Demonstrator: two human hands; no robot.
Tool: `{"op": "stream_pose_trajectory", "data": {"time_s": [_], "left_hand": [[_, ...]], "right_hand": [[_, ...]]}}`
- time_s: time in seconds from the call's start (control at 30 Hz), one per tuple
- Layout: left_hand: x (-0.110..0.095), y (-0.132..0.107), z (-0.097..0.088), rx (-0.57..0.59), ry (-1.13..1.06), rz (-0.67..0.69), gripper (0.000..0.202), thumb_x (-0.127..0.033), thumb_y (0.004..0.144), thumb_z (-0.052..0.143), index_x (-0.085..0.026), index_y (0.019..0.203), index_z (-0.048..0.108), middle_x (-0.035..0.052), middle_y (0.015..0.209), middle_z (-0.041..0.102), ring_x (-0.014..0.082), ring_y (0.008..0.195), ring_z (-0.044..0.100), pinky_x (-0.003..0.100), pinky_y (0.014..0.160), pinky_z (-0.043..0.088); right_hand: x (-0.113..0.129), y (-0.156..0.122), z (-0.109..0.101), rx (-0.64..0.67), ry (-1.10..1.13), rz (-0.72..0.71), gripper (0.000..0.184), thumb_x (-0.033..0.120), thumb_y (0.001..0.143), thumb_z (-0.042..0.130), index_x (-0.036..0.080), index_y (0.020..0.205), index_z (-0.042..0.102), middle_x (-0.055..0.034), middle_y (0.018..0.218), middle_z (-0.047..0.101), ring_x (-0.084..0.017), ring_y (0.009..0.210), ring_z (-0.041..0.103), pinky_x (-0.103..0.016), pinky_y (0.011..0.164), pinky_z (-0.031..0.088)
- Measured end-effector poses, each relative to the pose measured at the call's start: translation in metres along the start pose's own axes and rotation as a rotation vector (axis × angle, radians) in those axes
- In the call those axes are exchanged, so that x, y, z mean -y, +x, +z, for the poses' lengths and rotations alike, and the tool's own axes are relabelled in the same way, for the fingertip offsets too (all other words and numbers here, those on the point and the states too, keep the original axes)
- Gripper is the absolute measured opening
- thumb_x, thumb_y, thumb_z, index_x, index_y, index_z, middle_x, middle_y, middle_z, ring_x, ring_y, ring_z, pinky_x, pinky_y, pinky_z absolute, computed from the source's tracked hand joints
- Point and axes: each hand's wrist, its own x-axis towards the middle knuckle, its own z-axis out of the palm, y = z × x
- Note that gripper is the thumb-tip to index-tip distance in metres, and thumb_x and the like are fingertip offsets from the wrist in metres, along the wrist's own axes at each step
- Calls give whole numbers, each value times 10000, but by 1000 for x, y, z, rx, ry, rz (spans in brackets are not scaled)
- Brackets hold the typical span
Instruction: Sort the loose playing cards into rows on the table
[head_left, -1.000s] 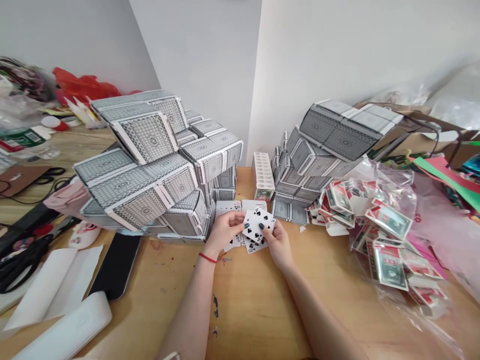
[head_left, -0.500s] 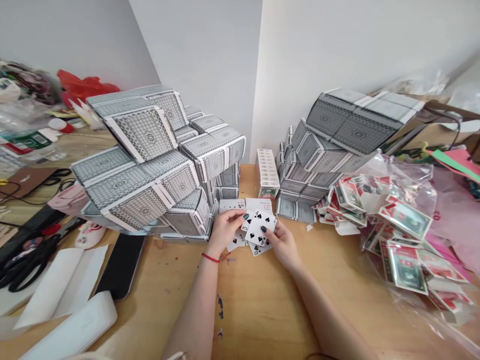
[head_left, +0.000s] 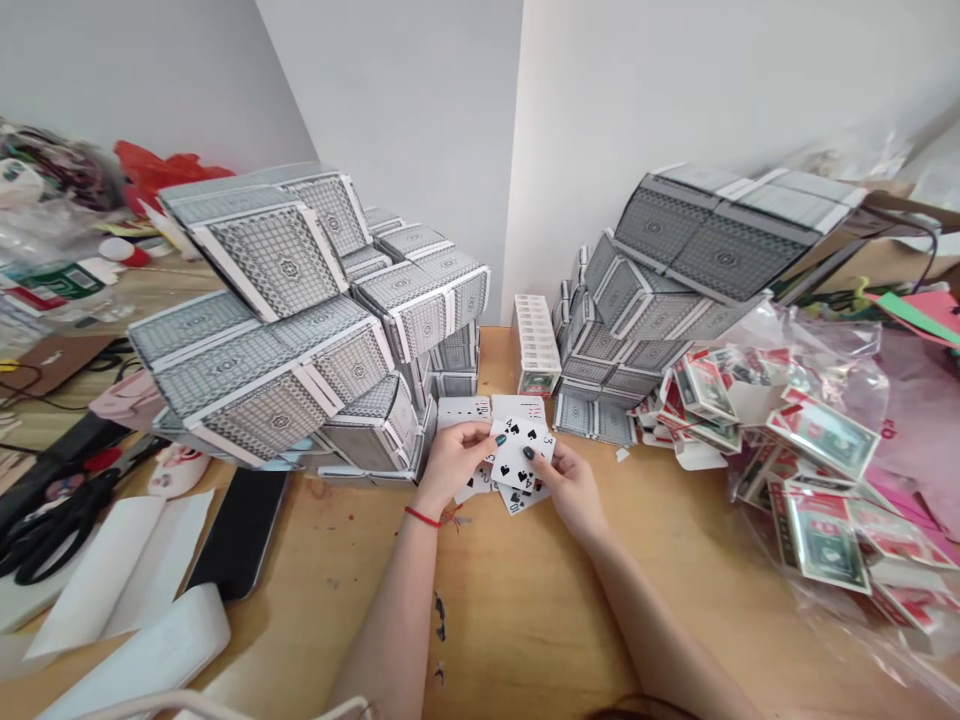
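Note:
Above the middle of the table, my two hands hold playing cards between them. The four of spades (head_left: 517, 452) faces up in front, and the corner of a three peeks out behind it at the right. My left hand (head_left: 459, 458) pinches its left edge with thumb and fingers. On the other side my right hand (head_left: 571, 490) grips the cards, thumb on the face. Beneath them a ten of spades (head_left: 517, 500) and other spade cards lie on the table. Two spread rows of cards, a left row (head_left: 461, 406) and a right row (head_left: 517, 405), lie just beyond.
Tall stacks of boxes covered in grey card backs rise at left (head_left: 285, 370) and right (head_left: 720, 235). A row of card boxes (head_left: 534, 345) stands between them. Loose red-and-green card boxes (head_left: 825, 530) pile at right. A phone (head_left: 238, 530) and scissors (head_left: 67, 520) lie left.
The four of spades has shifted left, from my right hand's side to under my left thumb. The three, earlier at my left hand, now shows behind it at the right.

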Motion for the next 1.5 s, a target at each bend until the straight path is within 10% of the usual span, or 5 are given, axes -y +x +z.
{"op": "stream_pose_trajectory", "data": {"time_s": [1.5], "left_hand": [[3, -1, -8, 167, -236, -175, 301, -280, 676, 656, -122, 932, 655, 70, 830, 657, 130, 713, 584, 263, 653, 507]], "right_hand": [[0, 3, -6, -34, -27, -19, 387, 448, 664, 643, 140, 895, 609, -52, 682, 674, -164, 552, 587, -257, 487, 443]]}}
